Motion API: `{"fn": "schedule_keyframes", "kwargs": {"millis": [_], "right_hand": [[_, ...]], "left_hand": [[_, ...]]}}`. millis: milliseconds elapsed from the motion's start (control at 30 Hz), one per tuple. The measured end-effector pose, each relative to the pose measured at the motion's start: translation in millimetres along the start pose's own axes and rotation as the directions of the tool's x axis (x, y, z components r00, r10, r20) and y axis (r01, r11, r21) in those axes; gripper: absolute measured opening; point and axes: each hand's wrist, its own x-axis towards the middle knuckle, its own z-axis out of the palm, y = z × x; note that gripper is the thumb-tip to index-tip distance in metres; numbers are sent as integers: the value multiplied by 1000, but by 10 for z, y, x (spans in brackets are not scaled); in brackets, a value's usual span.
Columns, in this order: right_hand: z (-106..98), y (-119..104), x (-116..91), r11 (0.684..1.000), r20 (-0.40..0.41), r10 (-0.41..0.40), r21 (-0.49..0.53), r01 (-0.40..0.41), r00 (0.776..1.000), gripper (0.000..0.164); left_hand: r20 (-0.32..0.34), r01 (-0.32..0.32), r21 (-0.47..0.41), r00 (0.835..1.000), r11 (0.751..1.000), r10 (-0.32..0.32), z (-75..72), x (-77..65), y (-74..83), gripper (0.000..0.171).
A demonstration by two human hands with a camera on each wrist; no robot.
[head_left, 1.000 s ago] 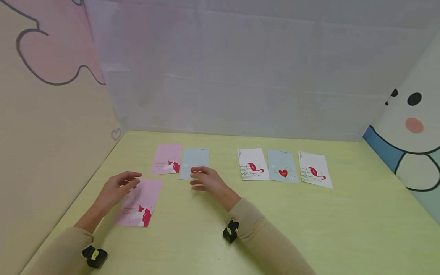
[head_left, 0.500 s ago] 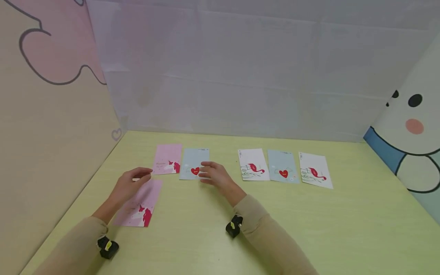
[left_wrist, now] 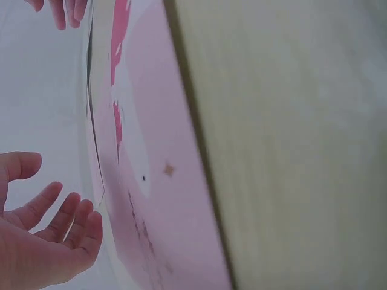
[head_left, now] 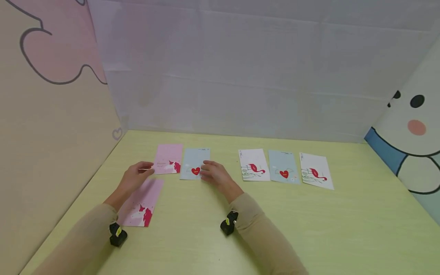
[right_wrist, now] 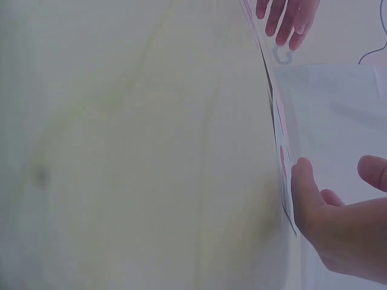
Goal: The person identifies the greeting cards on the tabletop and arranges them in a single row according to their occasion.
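Observation:
My left hand (head_left: 135, 178) is at the left edge of the far pink unicorn card (head_left: 168, 153), its fingers loosely bent. In the left wrist view the thumb and fingers stand apart with nothing between them. A second pink unicorn card (head_left: 156, 191) lies nearer, partly hidden under the left hand and wrist. At the lower right corner of a light blue heart card (head_left: 194, 157) is my right hand (head_left: 218, 177), its fingers relaxed. The right wrist view shows its thumb (right_wrist: 372, 172) away from the fingers; whether a fingertip touches the card I cannot tell.
Farther right on the pale yellow table (head_left: 261, 236) lie a white flamingo card (head_left: 249, 157), another blue heart card (head_left: 281, 159) and a second white flamingo card (head_left: 313, 162), spread in a row. A grey-white sheet (head_left: 240, 84) stands behind; painted walls flank both sides.
My left hand has moved from the near pink card forward and right to the far one's edge. The right hand has shifted slightly right, uncovering the blue card's heart. The cards look unmoved.

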Motion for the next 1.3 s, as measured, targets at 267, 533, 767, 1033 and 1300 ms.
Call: {"fn": "schedule_keyframes", "kwargs": {"millis": [267, 533, 767, 1033, 1300], "right_hand": [[123, 63, 90, 996, 26, -5, 94, 3, 1000, 45], [254, 82, 155, 992, -8, 29, 125, -28, 1000, 49], [346, 49, 203, 992, 20, 62, 107, -64, 998, 50], [463, 5, 232, 993, 87, 68, 95, -76, 994, 52], [556, 4, 270, 994, 118, 68, 83, -78, 991, 54]], "left_hand": [[50, 147, -126, 989, 981, -141, -93, -68, 323, 47], [65, 188, -164, 982, 968, -180, -48, 38, 204, 54], [64, 195, -159, 980, 968, -187, -64, 4, 321, 52], [94, 198, -181, 978, 963, -184, -78, 21, 368, 53], [113, 201, -149, 976, 968, -185, -78, 49, 415, 54]]}}
